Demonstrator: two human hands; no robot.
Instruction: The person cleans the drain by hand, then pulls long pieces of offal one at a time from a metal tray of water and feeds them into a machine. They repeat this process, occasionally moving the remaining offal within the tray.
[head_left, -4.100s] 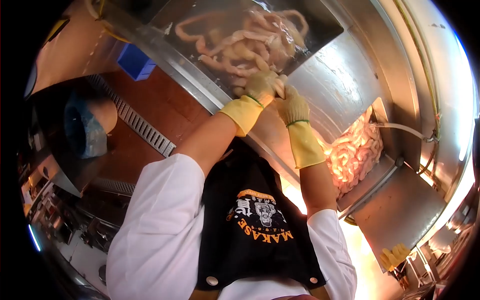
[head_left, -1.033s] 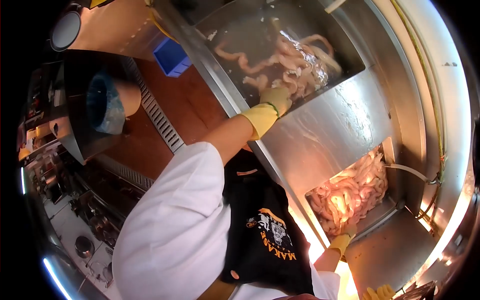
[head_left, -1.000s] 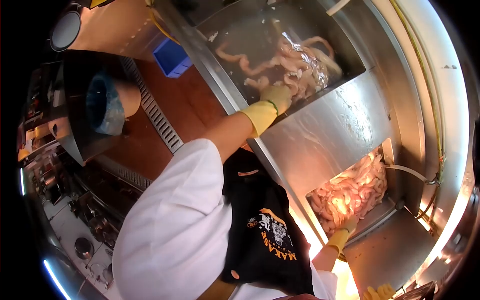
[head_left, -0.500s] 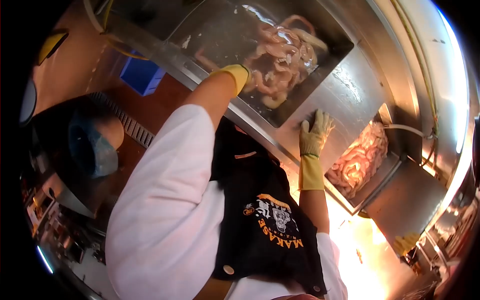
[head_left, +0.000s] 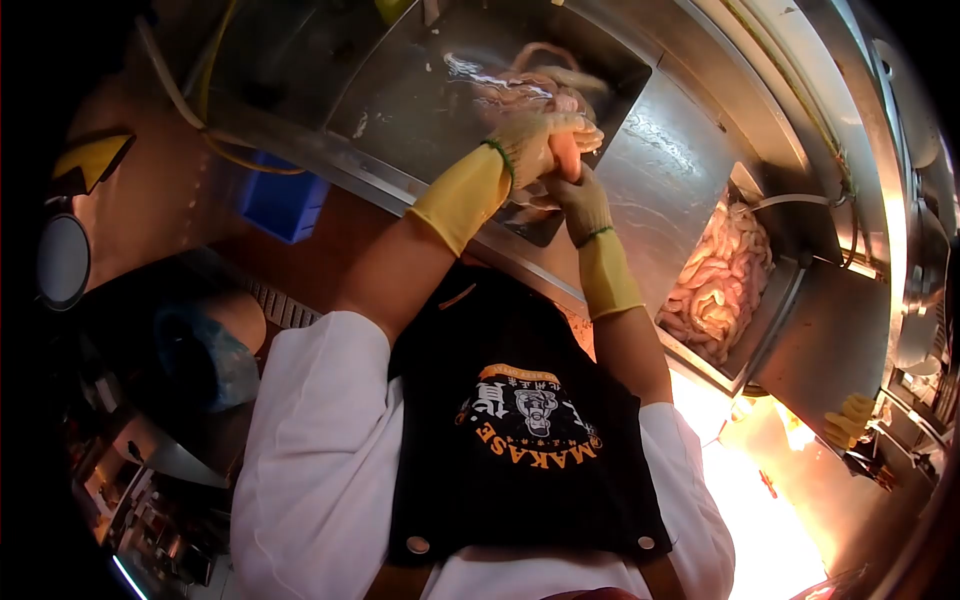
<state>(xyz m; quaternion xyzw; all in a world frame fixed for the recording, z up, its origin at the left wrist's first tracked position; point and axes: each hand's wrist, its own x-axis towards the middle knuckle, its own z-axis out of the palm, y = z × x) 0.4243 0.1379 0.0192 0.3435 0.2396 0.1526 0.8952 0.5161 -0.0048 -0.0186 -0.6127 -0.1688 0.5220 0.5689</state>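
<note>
Both hands wear whitish work gloves with yellow cuffs and meet over the near right part of the water-filled steel sink [head_left: 400, 130]. My left hand [head_left: 540, 145] is closed round a pink length of intestine [head_left: 566, 158], its fingers pointing right. Just below, my right hand [head_left: 582, 200] grips the same intestine, partly hidden behind it. More pale pink intestines [head_left: 530, 88] lie in the water beyond the hands. Some pieces under the hands are hidden.
To the right of the sink is a flat steel counter [head_left: 665, 165], then a second basin heaped with intestines [head_left: 715, 290]. A white hose [head_left: 790, 200] reaches over that basin. A blue crate [head_left: 285, 200] stands below at left, and yellow gloves [head_left: 848, 420] lie at far right.
My right hand has left the steel counter and moved left over the sink. My left hand has come up out of the water and right, and both now hold a length of intestine.
</note>
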